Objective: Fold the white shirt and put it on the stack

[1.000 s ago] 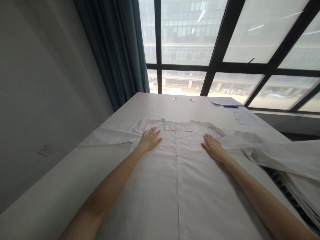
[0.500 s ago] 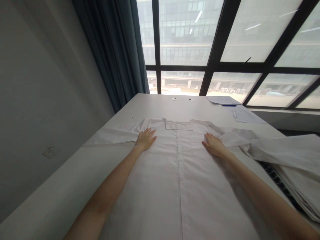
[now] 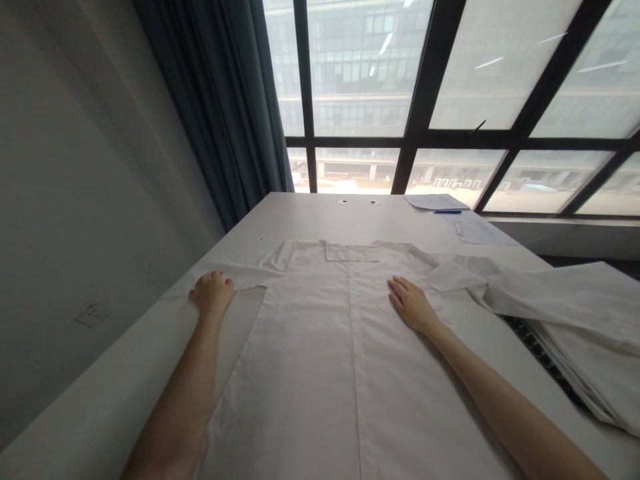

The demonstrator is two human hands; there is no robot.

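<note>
A white long-sleeved coat [image 3: 305, 333] lies spread front side up, its collar at the far end and its button placket running towards me. My left hand [image 3: 213, 291] is over the sleeve on the left, its fingers curled and closed on the fabric. On the chest at the right of the placket, my right hand [image 3: 413, 303] rests flat with fingers stretched out, holding nothing. The right sleeve [image 3: 505, 287] extends across the table edge onto other white cloth.
The white table [image 3: 305, 217] reaches to the window, with a wall and a blue curtain [image 3: 225, 120] at its left. Papers [image 3: 483, 230] and a blue pen [image 3: 447, 212] lie at the far right. Folded white cloth [image 3: 590, 360] is stacked at the right.
My left hand has moved left from the coat's chest to the sleeve, and its fingers have curled. My right hand stays flat on the chest. The view has shifted slightly right.
</note>
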